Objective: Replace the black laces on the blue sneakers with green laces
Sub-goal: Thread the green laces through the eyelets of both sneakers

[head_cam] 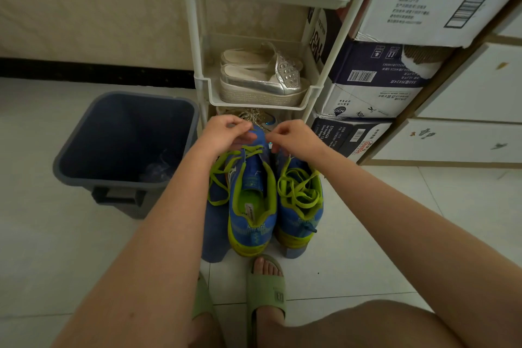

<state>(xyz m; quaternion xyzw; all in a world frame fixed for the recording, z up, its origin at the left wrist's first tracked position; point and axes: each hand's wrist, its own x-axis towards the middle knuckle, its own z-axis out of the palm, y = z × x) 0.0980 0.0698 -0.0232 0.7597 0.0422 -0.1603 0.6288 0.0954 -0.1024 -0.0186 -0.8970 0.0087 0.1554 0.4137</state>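
The two blue sneakers stand side by side on the tiled floor point(395, 234), right in front of the person's feet and just before the foot of the white shoe rack point(197, 37). Both lie lengthwise away from the person, toes toward the rack and heels toward the green slippers point(265, 291).

The left sneaker point(251, 206) is the one being handled. Both arms reach out over it to its toe end. The left grip point(228, 133) is curled in over the front of the upper, fingertips pressed together on the green lace point(217, 178) where it crosses the lowest eyelets. The right grip point(293, 137) pinches the same lace from the other side, thumb against forefinger. The lace's loose ends loop out over the shoe's left flank.

The right sneaker point(299, 206) touches its partner, with its own lace point(296, 192) heaped loosely over the opening.

A dark bin point(124, 147) stands to the left. Silver platform shoes point(262, 79) sit on a rack shelf, and cartons point(375, 79) are stacked on the right.
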